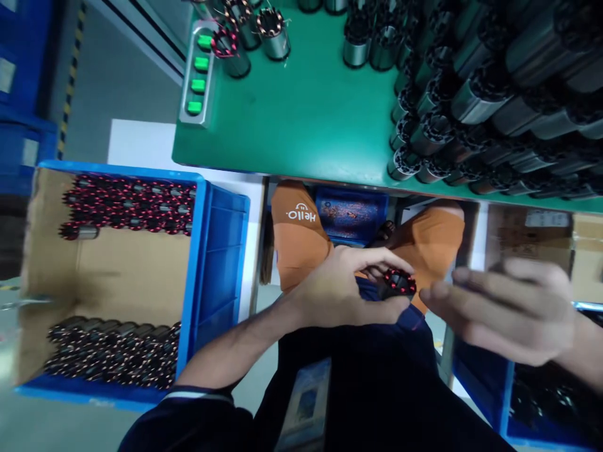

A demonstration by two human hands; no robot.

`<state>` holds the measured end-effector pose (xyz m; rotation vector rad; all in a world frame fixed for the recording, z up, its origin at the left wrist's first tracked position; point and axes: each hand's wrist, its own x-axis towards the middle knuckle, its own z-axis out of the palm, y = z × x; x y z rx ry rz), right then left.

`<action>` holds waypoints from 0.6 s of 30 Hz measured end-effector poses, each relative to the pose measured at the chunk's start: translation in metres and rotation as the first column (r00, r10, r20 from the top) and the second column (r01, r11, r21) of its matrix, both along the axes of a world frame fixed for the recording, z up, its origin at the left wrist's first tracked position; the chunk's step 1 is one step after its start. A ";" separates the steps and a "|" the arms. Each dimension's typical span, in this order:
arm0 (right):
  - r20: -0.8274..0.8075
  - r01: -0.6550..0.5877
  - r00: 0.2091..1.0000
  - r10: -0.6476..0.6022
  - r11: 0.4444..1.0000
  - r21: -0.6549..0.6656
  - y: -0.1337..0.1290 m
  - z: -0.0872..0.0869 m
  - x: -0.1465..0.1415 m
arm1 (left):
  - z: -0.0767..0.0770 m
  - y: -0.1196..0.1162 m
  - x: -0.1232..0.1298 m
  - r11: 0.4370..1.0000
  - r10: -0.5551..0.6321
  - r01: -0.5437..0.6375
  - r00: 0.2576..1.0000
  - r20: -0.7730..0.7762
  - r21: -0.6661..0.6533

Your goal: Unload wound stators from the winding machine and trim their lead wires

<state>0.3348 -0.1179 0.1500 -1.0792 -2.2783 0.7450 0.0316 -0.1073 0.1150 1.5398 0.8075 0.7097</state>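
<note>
Black and red, the ring-shaped wound core (399, 283) sits above the lap, pinched between the left hand's (351, 285) curled thumb and fingers. Just beside it, the blurred right hand (506, 307) has loosely bent fingers, their gap unclear. Beyond lies the glossy green tabletop (301, 119).

Place: pretty clearly a factory or workshop, looks like a parts workstation
Desk: green-topped desk (292, 119), one end packed with rows of dark metal cylinders (478, 100)
Big bin: blue plastic bin (219, 251) lined with cardboard, neat rows of red-wound parts (134, 204) and copper-wound parts (113, 355) inside
Floor: grey-ish floor (103, 81) with yellow-and-black striped tape (70, 81), super shop-floor
Far left: blue containers (26, 81) with white labels
Far right: cardboard boxes (586, 257), plus another blue bin (507, 408) holding dark parts
</note>
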 end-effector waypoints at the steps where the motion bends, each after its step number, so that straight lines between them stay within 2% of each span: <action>1: -0.024 0.001 1.000 -0.001 1.000 0.000 0.003 0.005 0.005 | 0.003 0.001 -0.004 1.000 -0.012 0.012 1.000 0.006 -0.001; 2: -0.065 0.037 0.997 -0.042 0.997 -0.073 0.007 0.010 0.007 | 0.006 0.002 -0.007 0.997 0.022 -0.022 1.000 -0.001 0.071; 3: -0.108 0.073 0.989 -0.096 0.976 -0.203 0.010 0.014 0.007 | 0.006 0.002 -0.010 0.980 0.081 -0.078 0.997 -0.008 0.183; 4: -0.150 0.090 0.976 -0.158 0.920 -0.383 0.014 0.016 0.003 | 0.006 0.003 -0.011 0.945 0.132 -0.125 0.991 -0.004 0.304; 5: -0.188 0.070 0.958 -0.217 0.813 -0.578 0.017 0.017 -0.002 | 0.005 0.003 -0.012 0.900 0.158 -0.147 0.987 0.006 0.409; 6: -0.228 0.005 0.939 -0.256 0.674 -0.738 0.019 0.016 -0.008 | 0.003 0.003 -0.012 0.851 0.166 -0.155 0.986 0.024 0.501; 7: -0.269 -0.086 0.922 -0.278 0.530 -0.843 0.020 0.013 -0.015 | 0.002 0.004 -0.012 0.799 0.165 -0.161 0.985 0.046 0.579; 9: -0.339 -0.254 0.886 -0.317 0.281 -0.926 0.020 0.005 -0.026 | 0.002 0.004 -0.011 0.689 0.174 -0.171 0.982 0.068 0.704; 10: -0.345 -0.301 0.876 -0.338 0.178 -0.937 0.019 0.001 -0.029 | 0.002 0.004 -0.012 0.635 0.172 -0.153 0.984 0.055 0.757; 11: -0.339 -0.324 0.874 -0.349 0.103 -0.941 0.017 -0.001 -0.032 | 0.004 0.003 -0.012 0.587 0.169 -0.121 0.985 0.025 0.800; 12: -0.334 -0.328 0.878 -0.344 0.076 -0.942 0.015 -0.002 -0.034 | 0.006 0.003 -0.013 0.543 0.161 -0.081 0.987 -0.009 0.836; 13: -0.327 -0.306 0.889 -0.319 0.117 -0.945 0.014 -0.001 -0.035 | 0.007 0.002 -0.013 0.506 0.153 -0.041 0.987 -0.043 0.861; 14: -0.317 -0.254 0.912 -0.261 0.247 -0.935 0.013 0.002 -0.036 | 0.009 0.002 -0.012 0.482 0.158 -0.020 0.985 -0.064 0.876; 15: -0.287 -0.185 0.940 -0.185 0.431 -0.883 0.013 0.008 -0.036 | 0.010 0.001 -0.011 0.491 0.180 -0.018 0.980 -0.081 0.871; 16: -0.241 -0.123 0.964 -0.112 0.615 -0.779 0.013 0.014 -0.036 | 0.010 0.001 -0.010 0.544 0.208 -0.029 0.973 -0.101 0.838; 17: -0.176 -0.080 0.983 -0.045 0.762 -0.643 0.015 0.022 -0.036 | 0.011 0.001 -0.008 0.627 0.221 -0.041 0.967 -0.127 0.778; 18: -0.103 -0.057 0.995 0.005 0.863 -0.503 0.017 0.030 -0.034 | 0.011 0.001 -0.007 0.722 0.223 -0.054 0.962 -0.157 0.690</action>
